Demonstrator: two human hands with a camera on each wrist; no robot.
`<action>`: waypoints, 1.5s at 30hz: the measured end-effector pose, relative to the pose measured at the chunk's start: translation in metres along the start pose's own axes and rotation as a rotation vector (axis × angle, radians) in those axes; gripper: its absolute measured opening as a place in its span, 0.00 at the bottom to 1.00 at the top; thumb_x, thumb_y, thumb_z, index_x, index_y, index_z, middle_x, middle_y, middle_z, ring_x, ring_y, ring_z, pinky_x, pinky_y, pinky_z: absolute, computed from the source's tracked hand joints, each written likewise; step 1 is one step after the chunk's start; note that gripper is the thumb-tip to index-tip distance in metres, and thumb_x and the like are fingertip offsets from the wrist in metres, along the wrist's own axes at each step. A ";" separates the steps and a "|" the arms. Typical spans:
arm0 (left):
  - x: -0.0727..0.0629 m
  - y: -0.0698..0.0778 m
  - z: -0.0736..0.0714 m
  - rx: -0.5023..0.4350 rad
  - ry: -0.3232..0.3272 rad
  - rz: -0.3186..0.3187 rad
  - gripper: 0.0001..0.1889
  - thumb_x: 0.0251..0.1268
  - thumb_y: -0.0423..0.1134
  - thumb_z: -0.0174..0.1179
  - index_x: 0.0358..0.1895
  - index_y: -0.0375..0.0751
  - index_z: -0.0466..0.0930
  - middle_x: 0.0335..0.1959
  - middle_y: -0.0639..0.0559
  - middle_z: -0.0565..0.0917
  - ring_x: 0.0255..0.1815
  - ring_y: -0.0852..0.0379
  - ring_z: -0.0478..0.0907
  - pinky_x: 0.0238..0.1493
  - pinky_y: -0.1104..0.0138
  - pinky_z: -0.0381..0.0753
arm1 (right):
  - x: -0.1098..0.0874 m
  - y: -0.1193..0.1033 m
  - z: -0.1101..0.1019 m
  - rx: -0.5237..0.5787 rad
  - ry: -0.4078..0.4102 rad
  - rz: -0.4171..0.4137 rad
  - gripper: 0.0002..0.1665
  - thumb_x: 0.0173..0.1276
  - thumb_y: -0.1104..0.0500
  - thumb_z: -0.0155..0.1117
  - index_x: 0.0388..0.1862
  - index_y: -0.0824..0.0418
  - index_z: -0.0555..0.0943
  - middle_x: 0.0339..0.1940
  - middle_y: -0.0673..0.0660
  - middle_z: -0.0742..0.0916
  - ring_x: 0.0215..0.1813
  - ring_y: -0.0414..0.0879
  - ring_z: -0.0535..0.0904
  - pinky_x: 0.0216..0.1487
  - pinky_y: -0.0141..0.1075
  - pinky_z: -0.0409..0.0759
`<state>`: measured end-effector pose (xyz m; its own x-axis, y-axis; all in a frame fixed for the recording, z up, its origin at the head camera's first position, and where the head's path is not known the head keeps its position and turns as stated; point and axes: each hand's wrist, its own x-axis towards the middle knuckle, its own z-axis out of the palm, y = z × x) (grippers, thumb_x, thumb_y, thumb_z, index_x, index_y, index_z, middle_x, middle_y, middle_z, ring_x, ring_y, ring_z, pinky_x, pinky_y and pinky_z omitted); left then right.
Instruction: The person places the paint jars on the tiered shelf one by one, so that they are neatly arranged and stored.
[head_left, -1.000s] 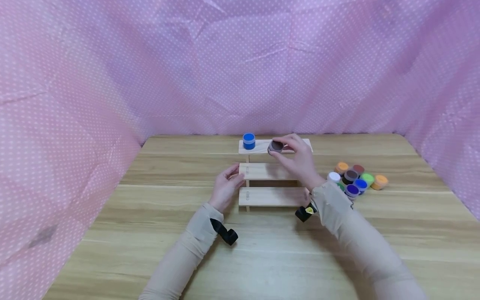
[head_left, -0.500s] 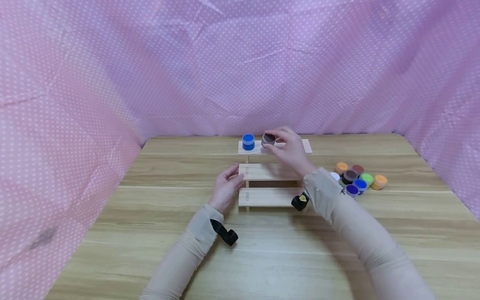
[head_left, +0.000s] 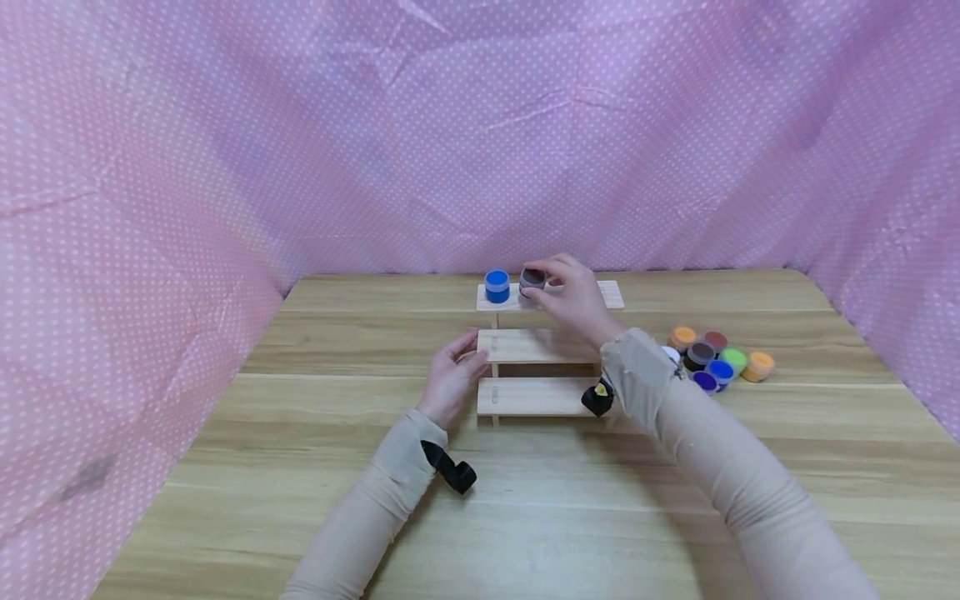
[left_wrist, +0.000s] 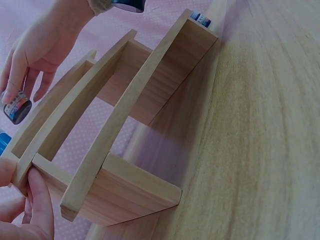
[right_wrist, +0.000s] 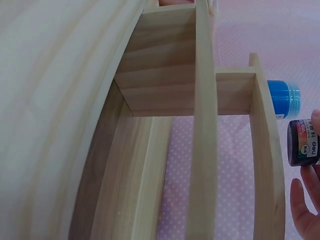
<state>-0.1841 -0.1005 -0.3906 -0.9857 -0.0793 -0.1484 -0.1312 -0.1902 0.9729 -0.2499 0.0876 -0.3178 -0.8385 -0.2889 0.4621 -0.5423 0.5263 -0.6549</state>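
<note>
A small wooden rack with three stepped shelves (head_left: 536,396) stands mid-table. On its top shelf, at the left end, sits a blue paint jar (head_left: 497,287). My right hand (head_left: 577,300) pinches a dark brown paint jar (head_left: 531,284) between thumb and fingers, close over the top shelf, a little right of the blue one. In the right wrist view a small gap shows between that jar's base (right_wrist: 295,145) and the shelf. My left hand (head_left: 452,375) grips the left end of the middle shelf; in the left wrist view its thumb and fingers (left_wrist: 41,205) pinch the board's edge.
To the right of the rack, several paint jars (head_left: 720,372) in orange, brown, green, blue, white and other colours stand clustered on the wooden table (head_left: 300,467). A pink dotted cloth (head_left: 480,150) hangs behind and at the sides.
My right hand has carried the dark brown jar left along the top shelf, towards the blue jar, slowing in the last half second. The left hand has stayed on the rack.
</note>
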 end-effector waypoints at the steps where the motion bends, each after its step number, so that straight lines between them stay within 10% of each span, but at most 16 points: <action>1: 0.000 0.000 0.000 -0.001 0.000 0.003 0.25 0.65 0.24 0.53 0.66 0.32 0.66 0.55 0.40 0.72 0.48 0.56 0.74 0.54 0.66 0.80 | 0.000 0.001 0.000 -0.004 -0.002 0.003 0.22 0.59 0.63 0.69 0.54 0.65 0.80 0.46 0.61 0.82 0.49 0.53 0.77 0.53 0.44 0.80; 45: 0.003 -0.001 0.000 0.003 0.003 0.012 0.25 0.65 0.24 0.54 0.66 0.32 0.66 0.53 0.41 0.73 0.45 0.59 0.76 0.51 0.68 0.81 | 0.011 0.009 0.009 -0.055 -0.067 0.019 0.23 0.63 0.58 0.67 0.56 0.64 0.79 0.47 0.61 0.82 0.48 0.52 0.78 0.52 0.42 0.80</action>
<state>-0.1868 -0.1004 -0.3917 -0.9869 -0.0843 -0.1376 -0.1200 -0.1867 0.9751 -0.2639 0.0822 -0.3237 -0.8513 -0.3301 0.4078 -0.5240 0.5747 -0.6287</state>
